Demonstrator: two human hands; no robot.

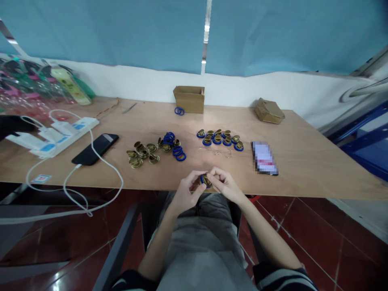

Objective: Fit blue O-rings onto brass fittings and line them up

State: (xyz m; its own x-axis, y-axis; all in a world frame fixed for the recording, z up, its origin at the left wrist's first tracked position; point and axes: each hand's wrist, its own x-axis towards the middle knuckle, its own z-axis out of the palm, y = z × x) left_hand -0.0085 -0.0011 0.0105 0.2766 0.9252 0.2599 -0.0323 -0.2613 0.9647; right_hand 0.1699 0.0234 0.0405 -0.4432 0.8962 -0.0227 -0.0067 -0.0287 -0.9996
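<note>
Over the table's front edge, my left hand grips a gold-coloured metal piece with a blue ring around it. My right hand pinches the same piece from the other side, fingertips on its gold part. Beyond my hands, to the right, several hinged gold pieces sit in blue rings with their lids raised. To the left lie several gold pieces without rings. Loose blue rings lie beside them, and more blue rings are heaped on some of the gold pieces.
A cardboard box stands at the back with blue rings before it. A brown packet is at back right. One phone lies right; a black phone lies left, near a white power strip with trailing cables.
</note>
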